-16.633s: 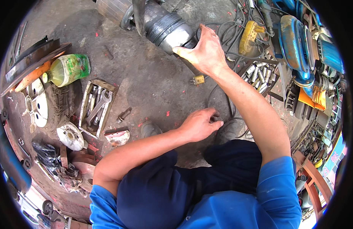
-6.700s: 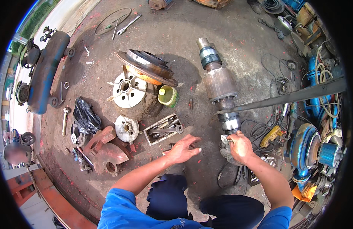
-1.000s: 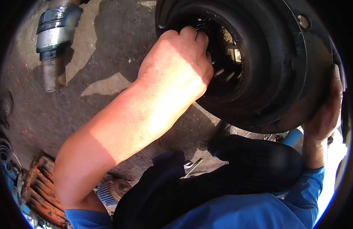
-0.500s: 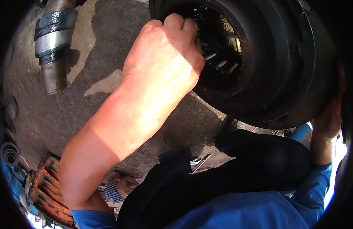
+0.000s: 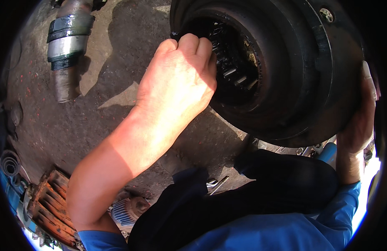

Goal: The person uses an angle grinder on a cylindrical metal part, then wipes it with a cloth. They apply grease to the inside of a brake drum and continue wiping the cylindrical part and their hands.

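A large round black metal housing (image 5: 287, 83) with stepped rings stands tilted before my legs. Inside its greasy bore sits a roller bearing (image 5: 235, 75), whose bright rollers partly show. My left hand (image 5: 181, 71) is closed at the left rim of the housing, fingers curled over the edge into the bore; the fingertips are hidden. On the far right, my right hand (image 5: 361, 119) grips the outer flange of the housing, a finger stretched up along its edge. The rest of that hand's fingers are out of sight behind the flange.
A greasy stepped shaft (image 5: 68, 46) lies on the stained concrete floor (image 5: 114, 125) at upper left. At lower left are a rusty orange ribbed casting (image 5: 55, 207) and a finned grey motor (image 5: 128, 209). Small tools (image 5: 218, 184) lie beside my knee.
The housing and my left hand appear slightly lower in view, and the whole scene has shifted a little. More of the flange and my right hand now shows.
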The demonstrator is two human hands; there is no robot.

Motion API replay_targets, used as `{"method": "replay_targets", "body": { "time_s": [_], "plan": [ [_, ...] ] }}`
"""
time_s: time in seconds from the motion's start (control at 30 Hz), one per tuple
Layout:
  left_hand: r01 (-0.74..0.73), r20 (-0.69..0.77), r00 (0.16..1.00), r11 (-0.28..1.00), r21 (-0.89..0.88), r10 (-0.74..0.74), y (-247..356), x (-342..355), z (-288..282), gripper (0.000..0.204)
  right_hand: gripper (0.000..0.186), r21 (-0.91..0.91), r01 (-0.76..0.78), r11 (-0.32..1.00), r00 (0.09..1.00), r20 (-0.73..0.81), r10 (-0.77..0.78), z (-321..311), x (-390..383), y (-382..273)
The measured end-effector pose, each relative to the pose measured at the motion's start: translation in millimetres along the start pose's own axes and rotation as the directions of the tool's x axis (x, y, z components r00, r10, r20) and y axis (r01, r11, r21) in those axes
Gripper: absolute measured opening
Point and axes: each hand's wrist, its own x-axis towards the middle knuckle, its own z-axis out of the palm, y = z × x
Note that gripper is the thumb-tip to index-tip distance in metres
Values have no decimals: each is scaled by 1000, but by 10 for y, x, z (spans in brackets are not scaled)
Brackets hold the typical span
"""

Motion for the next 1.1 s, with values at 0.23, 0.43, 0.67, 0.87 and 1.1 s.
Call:
{"method": "replay_targets", "body": {
  "time_s": [0.23, 0.43, 0.67, 0.87, 1.1],
  "plan": [
    [55, 19, 998, 998, 10, -55, -63, 39, -123, 23, 49, -98, 43, 994, 999, 25, -41, -51, 93, -93],
    [82, 31, 996, 997, -14, -82, -35, 38, -146, 21, 47, 198, -179, 964, 982, -31, 189, 43, 168, -210],
    [4, 101, 995, 1000, -7, -4, -7, 141, -196, 16, 45, -167, 147, 975, 988, -10, -151, -29, 215, -142],
    [20, 266, 964, 999, -34, -10, 61, 204, -432, 13, 40, 41, -43, 998, 994, -96, 47, 37, 266, -437],
    [179, 506, 861, 964, -199, -56, 33, 369, -747, 14, 45, 520, -300, 800, 922, -56, 382, 103, 340, -638]
  ]
}}
